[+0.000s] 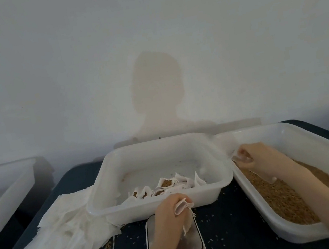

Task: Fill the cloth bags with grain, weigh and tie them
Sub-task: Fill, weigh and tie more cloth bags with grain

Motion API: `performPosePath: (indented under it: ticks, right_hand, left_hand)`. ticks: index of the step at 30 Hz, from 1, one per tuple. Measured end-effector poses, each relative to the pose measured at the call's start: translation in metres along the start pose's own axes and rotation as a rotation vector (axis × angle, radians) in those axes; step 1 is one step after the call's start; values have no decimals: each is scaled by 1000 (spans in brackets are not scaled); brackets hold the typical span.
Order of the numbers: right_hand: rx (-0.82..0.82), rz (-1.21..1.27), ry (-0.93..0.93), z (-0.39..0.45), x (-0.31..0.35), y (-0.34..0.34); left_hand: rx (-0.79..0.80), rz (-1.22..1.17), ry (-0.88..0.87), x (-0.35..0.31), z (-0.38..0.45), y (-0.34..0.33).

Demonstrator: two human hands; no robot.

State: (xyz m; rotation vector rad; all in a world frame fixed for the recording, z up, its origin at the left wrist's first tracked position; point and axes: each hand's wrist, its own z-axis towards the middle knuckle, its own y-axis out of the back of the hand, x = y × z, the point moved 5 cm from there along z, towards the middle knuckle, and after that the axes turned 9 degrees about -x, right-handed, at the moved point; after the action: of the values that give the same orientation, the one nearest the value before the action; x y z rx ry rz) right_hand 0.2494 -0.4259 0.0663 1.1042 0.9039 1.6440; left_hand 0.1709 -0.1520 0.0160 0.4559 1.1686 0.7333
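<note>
My left hand (169, 212) grips a small white cloth bag (184, 213) by its top, and the bag hangs over the plate of a scale (191, 247) at the table's front. My right hand (253, 158) reaches into the right white tub (303, 134) above brown grain (282, 196), its fingers curled on something small and white that I cannot make out. The middle white tub (110, 171) holds several filled cloth bags (164, 185).
A heap of empty white cloth bags (55, 242) lies on the dark tablecloth (77, 177) at the left. Loose grains are scattered around the scale. Another white tub (1, 189) stands at the far left. A plain wall rises behind.
</note>
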Motion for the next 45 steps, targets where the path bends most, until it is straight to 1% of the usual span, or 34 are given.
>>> performPosePath:
  ticks: [1,3,4,7,9,10,11,13,16,18,20,22,24,26,29,31,33,34,36,38,45]
  right_hand:
    - [-10,-18,-42,0,-7,-4]
    - [-8,-56,-112,0,-20,-11]
    - [11,-74,-144,-1,-26,-14]
    - [184,-176,-228,-7,-39,-24]
    - [304,-242,-248,-13,-41,-32]
    - [354,-260,-251,-16,-41,-35]
    - [392,-269,-250,-18,-40,-38]
    - [414,-281,-246,-21,-39,-39]
    - [367,-326,-217,-24,-26,-27]
    - [240,-334,-167,-24,-6,-12]
    - [75,-301,-128,-23,24,3]
    - [-64,-265,-49,-25,59,10]
    - [-137,-149,39,-33,92,5]
    - [-122,-22,102,-45,116,-14]
    - [-98,79,154,-62,131,-56]
    - [-152,173,137,-74,131,-75]
    - [-244,245,124,-85,125,-87]
    - [-259,248,117,-90,122,-94]
    - [-234,223,74,-94,114,-109]
    - [-172,231,61,-93,110,-119]
    - [-84,230,110,-93,112,-124]
  left_hand:
    - [6,21,-24,0,-1,-2]
    - [41,159,-106,7,-4,-8]
    - [32,190,-130,15,-6,-9]
    - [-20,293,-295,28,-14,-5]
    - [-79,276,-278,36,-17,2]
    - [-81,284,-261,39,-17,4]
    - [-88,283,-247,42,-17,5]
    - [-43,243,-206,54,-13,3]
    - [30,126,-127,61,-13,8]
    - [51,5,-66,67,-15,16]
    - [30,-105,-19,77,-17,25]
    - [15,-241,21,87,-20,30]
    - [-3,-401,84,97,-24,33]
    - [-45,-540,143,104,-28,36]
    - [-124,-679,201,110,-35,40]
    - [-199,-698,241,116,-39,42]
    - [-296,-673,309,124,-41,43]
    - [-342,-661,348,129,-42,44]
    - [-397,-666,408,134,-41,43]
    - [-413,-667,434,137,-42,43]
    - [-397,-591,435,140,-43,36]
